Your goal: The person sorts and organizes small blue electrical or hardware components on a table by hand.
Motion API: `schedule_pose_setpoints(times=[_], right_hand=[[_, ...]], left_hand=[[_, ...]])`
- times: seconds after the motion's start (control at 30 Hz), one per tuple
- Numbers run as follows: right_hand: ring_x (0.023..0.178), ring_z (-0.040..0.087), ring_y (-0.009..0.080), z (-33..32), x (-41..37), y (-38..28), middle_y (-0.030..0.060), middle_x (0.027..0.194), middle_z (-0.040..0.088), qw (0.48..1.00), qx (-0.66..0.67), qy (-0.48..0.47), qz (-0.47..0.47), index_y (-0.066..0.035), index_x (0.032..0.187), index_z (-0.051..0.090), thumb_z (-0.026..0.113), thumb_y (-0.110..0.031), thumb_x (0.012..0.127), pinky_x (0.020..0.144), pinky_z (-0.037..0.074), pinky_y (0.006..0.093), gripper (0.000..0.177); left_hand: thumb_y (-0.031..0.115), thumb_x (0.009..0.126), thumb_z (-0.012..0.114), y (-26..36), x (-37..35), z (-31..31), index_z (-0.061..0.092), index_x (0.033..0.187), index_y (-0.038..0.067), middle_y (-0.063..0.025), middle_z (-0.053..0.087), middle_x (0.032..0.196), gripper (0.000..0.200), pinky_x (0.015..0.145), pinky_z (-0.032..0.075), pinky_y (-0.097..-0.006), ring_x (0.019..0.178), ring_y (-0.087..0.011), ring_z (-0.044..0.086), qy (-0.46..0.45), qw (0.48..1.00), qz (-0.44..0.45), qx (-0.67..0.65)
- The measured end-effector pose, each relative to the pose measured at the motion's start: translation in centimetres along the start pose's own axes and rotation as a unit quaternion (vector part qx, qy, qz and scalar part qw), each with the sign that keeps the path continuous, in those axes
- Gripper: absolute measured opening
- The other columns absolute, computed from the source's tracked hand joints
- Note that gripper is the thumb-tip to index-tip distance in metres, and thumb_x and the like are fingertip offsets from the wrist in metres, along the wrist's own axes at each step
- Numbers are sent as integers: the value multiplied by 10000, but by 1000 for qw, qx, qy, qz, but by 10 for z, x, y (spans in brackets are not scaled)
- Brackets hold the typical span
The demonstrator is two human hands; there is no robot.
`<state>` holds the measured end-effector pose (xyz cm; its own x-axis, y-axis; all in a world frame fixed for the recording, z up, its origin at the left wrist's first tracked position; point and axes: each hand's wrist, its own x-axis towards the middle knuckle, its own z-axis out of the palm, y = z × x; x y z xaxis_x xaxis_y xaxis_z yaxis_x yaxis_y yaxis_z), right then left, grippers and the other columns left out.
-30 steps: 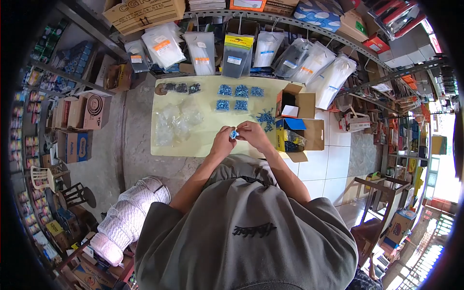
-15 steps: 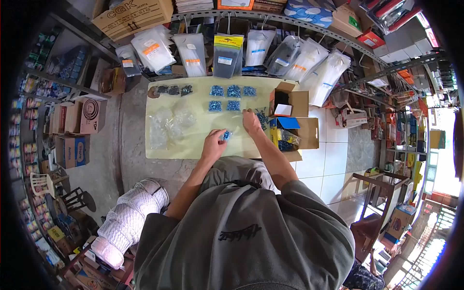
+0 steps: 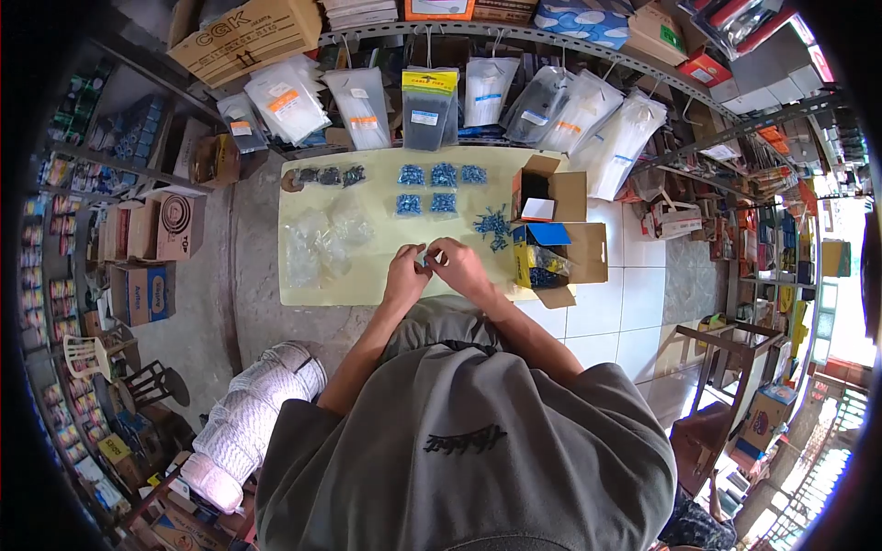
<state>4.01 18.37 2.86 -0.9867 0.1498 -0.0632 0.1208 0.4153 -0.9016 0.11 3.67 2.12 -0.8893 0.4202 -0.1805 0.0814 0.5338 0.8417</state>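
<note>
My left hand (image 3: pixel 404 275) is closed on a small clear plastic bag (image 3: pixel 423 258), mostly hidden behind the fingers. Right beside it, my right hand (image 3: pixel 457 264) has its fingers pinched at the bag's top; whether they also hold a blue piece cannot be made out. To the right lies a loose pile of small blue pieces (image 3: pixel 494 225), too small to name surely. Filled bags of blue pieces (image 3: pixel 443 174) lie in two rows at the back middle. Flat clear plastic bags (image 3: pixel 317 243) are spread at the left, below several small bags of dark pieces (image 3: pixel 330 174).
Two open cardboard boxes stand at the table's right edge, an upper box (image 3: pixel 560 197) and a lower box (image 3: pixel 588 253) with bagged blue pieces. Packs of cable ties (image 3: pixel 429 110) hang from the shelf behind. A large white rope roll (image 3: pixel 262 404) stands at lower left.
My right hand has moved left and toward me from the loose blue pile to the small bag. My left hand stays nearly in place, still holding the bag.
</note>
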Motion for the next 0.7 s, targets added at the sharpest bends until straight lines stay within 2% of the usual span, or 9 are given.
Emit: schedule_pose_setpoints(times=[0.07,0.2,0.3,0.33,0.43,0.5,0.53,0.63,0.7], right_hand=[[769,659,293,4,-2,2,125,894,661,997,-79,0,-5,-67,936,651,694,-122,768,671,529,370,182],[776,659,297,-7,-1,0,124,910,659,994,-97,-17,-36,-79,963,655,700,-128,764,676,528,375,210],[792,653,326,-13,7,15,140,900,663,999,-36,36,-10,-46,971,645,694,-110,764,697,527,393,222],[792,653,326,-15,10,29,140,900,663,999,-36,35,-11,-46,971,645,694,-110,764,697,527,393,222],[774,650,290,-26,22,67,151,883,642,989,-94,114,10,-38,1000,639,699,-84,753,686,528,364,258],[936,611,317,-35,30,87,169,1003,597,960,-255,104,42,-48,1043,627,688,-75,739,782,519,400,311],[936,611,317,-38,31,94,169,1003,597,961,-254,104,41,-48,1043,627,688,-75,739,782,519,400,311],[1110,506,363,-43,36,103,156,1183,492,934,-347,54,57,-94,1097,622,684,-82,737,882,500,419,366],[1086,522,361,-45,37,106,161,1154,496,934,-352,41,32,-89,1079,625,656,-76,745,869,511,417,336]], left_hand=[[-7,726,654,-1,1,0,603,1139,-33,-156,607,1070,417,626,524,-311,666,-204,655,-3,1000,7,5],[-7,717,654,-2,0,-2,600,1137,-38,-159,607,1080,424,627,519,-311,664,-202,650,-2,1000,11,-1],[-16,721,612,-3,0,-3,591,1135,-48,-159,597,1094,416,641,514,-320,674,-228,637,0,1000,21,3],[-16,721,612,-1,-1,-4,591,1135,-48,-159,597,1094,416,641,514,-320,674,-228,637,2,1000,21,3],[-11,734,608,1,-1,-4,593,1137,-29,-155,599,1093,404,659,520,-324,707,-243,640,0,1000,12,-11],[-2,750,610,-1,-2,-3,602,1131,-3,-146,601,1103,381,678,525,-326,742,-255,644,10,1000,22,-11],[-2,750,610,-1,-2,-3,602,1131,-3,-146,601,1103,381,678,525,-326,742,-255,644,11,1000,23,-10],[10,764,611,0,-2,-5,611,1115,12,-135,611,1096,351,687,528,-325,768,-262,647,7,1000,21,9],[22,772,611,-1,-2,-6,617,1103,15,-130,621,1085,331,688,530,-323,765,-259,651,1,1000,16,19]])
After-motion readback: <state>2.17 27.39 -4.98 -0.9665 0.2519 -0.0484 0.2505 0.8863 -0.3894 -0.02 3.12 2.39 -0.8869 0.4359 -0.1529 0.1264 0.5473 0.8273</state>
